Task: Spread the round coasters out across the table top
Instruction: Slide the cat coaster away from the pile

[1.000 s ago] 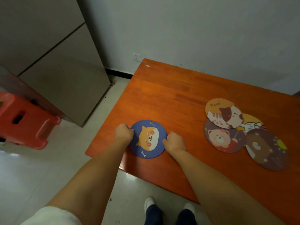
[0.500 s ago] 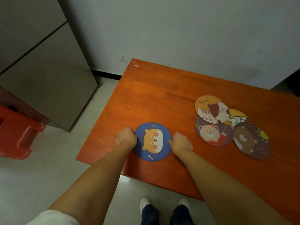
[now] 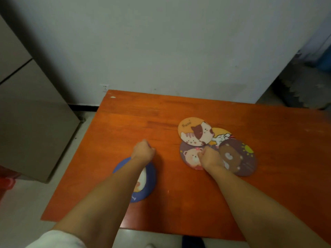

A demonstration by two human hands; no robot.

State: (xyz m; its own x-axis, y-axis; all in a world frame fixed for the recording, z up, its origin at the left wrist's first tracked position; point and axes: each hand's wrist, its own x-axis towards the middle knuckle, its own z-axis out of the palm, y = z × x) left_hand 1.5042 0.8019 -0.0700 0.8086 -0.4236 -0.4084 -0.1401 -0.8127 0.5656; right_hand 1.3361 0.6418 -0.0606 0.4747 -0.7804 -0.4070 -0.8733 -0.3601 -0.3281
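Observation:
A blue round coaster with a dog picture lies flat near the front left of the orange table, half hidden under my left forearm. My left hand hovers just beyond it, fingers curled, holding nothing. To the right several coasters overlap in a cluster: an orange cat coaster on top, a yellow coaster, a purple bear coaster and a brown bear coaster. My right hand rests with curled fingers on the purple bear coaster, between the two bear coasters.
A grey cabinet stands left of the table, and a red stool shows at the left edge. The white wall runs along the table's far edge. My feet are below the front edge.
Both hands have let go of the blue coaster, which stays at the front left. My right hand moved right onto the cluster; my left hand moved forward past the blue coaster.

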